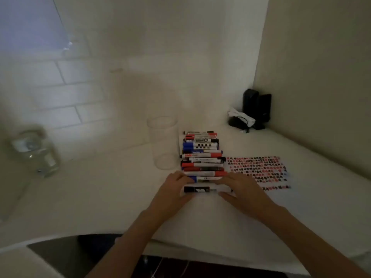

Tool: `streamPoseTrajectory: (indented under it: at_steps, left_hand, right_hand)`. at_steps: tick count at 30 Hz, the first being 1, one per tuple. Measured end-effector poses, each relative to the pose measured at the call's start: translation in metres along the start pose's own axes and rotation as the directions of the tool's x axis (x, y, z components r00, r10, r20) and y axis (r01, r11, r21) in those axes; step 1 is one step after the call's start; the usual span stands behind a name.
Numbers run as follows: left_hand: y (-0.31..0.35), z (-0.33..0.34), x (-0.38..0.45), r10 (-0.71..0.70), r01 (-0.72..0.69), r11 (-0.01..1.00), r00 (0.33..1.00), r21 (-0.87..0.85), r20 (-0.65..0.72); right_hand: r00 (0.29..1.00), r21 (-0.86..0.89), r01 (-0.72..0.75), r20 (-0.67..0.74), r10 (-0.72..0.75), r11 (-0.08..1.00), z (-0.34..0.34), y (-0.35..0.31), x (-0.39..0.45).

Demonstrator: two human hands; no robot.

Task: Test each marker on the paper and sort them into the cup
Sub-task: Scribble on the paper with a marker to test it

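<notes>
Both hands are sitting on a white table right now, one at each end of the nearest marker, a black-and-white one lying crosswise. The left hand is curling its fingers round the black end, and the right hand is closing thumb and fingers round the white end, so both are gripping it. Just behind it, a row of markers in red, blue and black is lying side by side. A clear plastic cup is standing upright just left of that row. The paper, covered in red and black test marks, is lying flat to the right.
</notes>
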State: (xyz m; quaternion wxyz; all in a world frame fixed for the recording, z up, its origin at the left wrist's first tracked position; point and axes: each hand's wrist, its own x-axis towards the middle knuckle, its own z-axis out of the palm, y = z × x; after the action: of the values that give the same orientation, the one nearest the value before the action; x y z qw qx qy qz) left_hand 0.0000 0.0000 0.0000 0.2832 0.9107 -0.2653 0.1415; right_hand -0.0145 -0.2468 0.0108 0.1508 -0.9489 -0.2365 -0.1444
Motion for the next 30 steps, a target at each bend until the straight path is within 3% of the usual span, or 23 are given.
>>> streamPoseTrajectory:
  at_steps: [5,9,11,13,15,16,18,19,25,30]
  left_hand:
    - [-0.005,0.010,0.015,-0.068,0.047,0.988,0.987,0.146,0.144]
    - [-0.009,0.010,0.021,-0.043,0.025,0.990,0.991,0.142,0.125]
    - [-0.004,0.004,0.021,-0.050,0.042,0.996,0.994,0.083,0.096]
    - [0.006,-0.008,0.024,-0.048,0.048,0.999,0.998,-0.010,0.035]
    - [0.024,-0.018,0.030,-0.031,0.027,0.994,0.999,-0.105,-0.031]
    - [0.033,-0.020,0.033,-0.023,0.016,0.989,0.999,-0.144,-0.047]
    - [0.054,-0.017,0.036,-0.008,-0.001,0.978,0.999,-0.207,-0.042]
    - [0.063,-0.013,0.037,0.008,-0.013,0.975,1.000,-0.223,-0.024]
    - [0.096,0.008,0.035,0.092,-0.057,0.967,0.987,-0.248,0.132]
    - [0.109,0.005,0.039,0.130,-0.022,0.944,0.942,-0.329,0.310]
  right_hand:
    - [0.991,-0.136,-0.095,0.081,0.107,0.986,0.014,-0.010,0.020]
    - [0.986,-0.170,-0.107,0.111,0.127,0.980,0.019,-0.007,0.027]
    - [0.984,-0.049,-0.122,0.126,0.128,0.991,0.006,-0.011,0.028]
    - [0.978,0.279,-0.208,0.074,0.195,0.938,-0.019,-0.015,0.026]
    - [0.948,0.636,-0.274,0.053,0.314,0.721,-0.045,-0.018,0.021]
    - [0.922,0.802,-0.293,0.093,0.375,0.521,-0.053,-0.019,0.015]
    - [0.874,0.944,-0.305,0.225,0.431,0.126,-0.056,-0.025,0.006]
    - [0.863,0.947,-0.313,0.253,0.437,0.070,-0.055,-0.029,0.001]
    - [0.864,0.920,-0.321,0.188,0.466,0.225,-0.058,-0.025,-0.023]
    - [0.910,0.929,-0.273,0.165,0.380,0.250,-0.070,-0.011,-0.040]
